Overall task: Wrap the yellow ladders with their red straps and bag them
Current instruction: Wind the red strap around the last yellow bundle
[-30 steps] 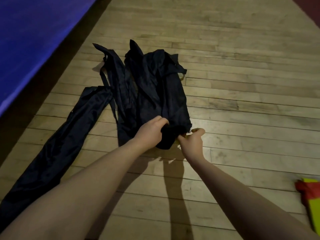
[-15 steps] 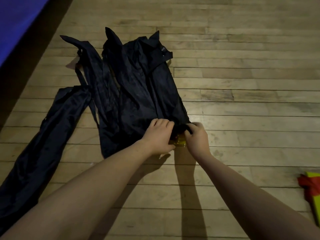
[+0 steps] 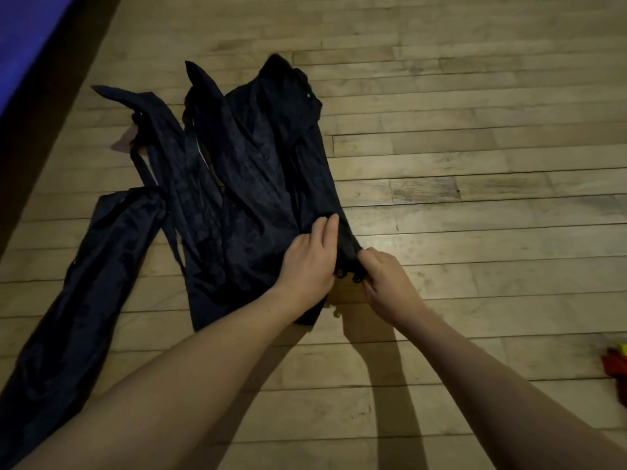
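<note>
A pile of dark navy fabric bags (image 3: 251, 184) lies on the wooden floor. My left hand (image 3: 310, 261) rests on the near end of the rightmost bag, its fingers lying along the cloth. Beside it, my right hand (image 3: 385, 283) pinches that bag's near edge by its gathered, frilled opening. Another long navy bag (image 3: 81, 300) stretches toward the lower left. At the right edge a scrap of a yellow ladder (image 3: 621, 349) with its red strap (image 3: 614, 366) shows; most of it is out of view.
The floor (image 3: 475, 198) is pale wooden planks. A blue mat (image 3: 23, 32) with a dark border runs along the upper left. Shadows of my arms fall on the floor below my hands.
Both hands have shifted along the bag's near end; the left hand went from gripping the bag's end to lying flatter on the cloth. The view has drifted left, hiding most of the ladder.
</note>
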Demonstrator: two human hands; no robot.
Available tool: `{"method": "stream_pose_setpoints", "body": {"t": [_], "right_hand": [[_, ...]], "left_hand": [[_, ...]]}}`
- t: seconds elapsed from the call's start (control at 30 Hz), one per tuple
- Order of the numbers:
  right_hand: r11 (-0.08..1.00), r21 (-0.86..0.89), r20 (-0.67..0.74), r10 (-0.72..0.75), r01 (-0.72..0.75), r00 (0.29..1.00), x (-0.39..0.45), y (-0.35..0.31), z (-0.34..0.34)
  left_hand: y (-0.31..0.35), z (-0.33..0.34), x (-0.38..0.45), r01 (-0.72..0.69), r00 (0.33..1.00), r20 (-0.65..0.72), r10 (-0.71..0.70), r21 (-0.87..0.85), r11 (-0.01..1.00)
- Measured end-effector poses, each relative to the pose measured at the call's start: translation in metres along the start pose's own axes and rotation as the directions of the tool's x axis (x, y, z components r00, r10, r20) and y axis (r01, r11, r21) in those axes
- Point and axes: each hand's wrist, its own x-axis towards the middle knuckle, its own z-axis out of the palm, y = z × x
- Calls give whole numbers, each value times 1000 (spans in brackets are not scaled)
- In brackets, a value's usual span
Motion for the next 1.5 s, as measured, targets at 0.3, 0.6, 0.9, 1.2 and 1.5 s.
{"method": "stream_pose_setpoints", "body": {"t": [0.3, 0.6, 0.9, 1.2, 1.5], "right_hand": [[987, -60, 62, 154, -150, 986, 9, -2, -2], [954, -180, 113, 263, -240, 958, -28, -20, -20], [835, -119, 13, 543, -538, 840, -102, -31, -80], [627, -81, -70, 772, -775, 631, -233, 39, -137], [369, -124, -247, 888, -921, 389, -346, 117, -154]], "left_hand": [[-4, -17, 26, -136, 990, 49, 130, 188, 973], [11, -25, -12, -146, 971, 222, 83, 285, 947], [85, -61, -28, -77, 959, 265, 104, -113, 991], [231, -16, -24, -281, 896, 276, 348, -256, 925], [376, 72, -19, -648, 682, 264, 682, -213, 731]]}}
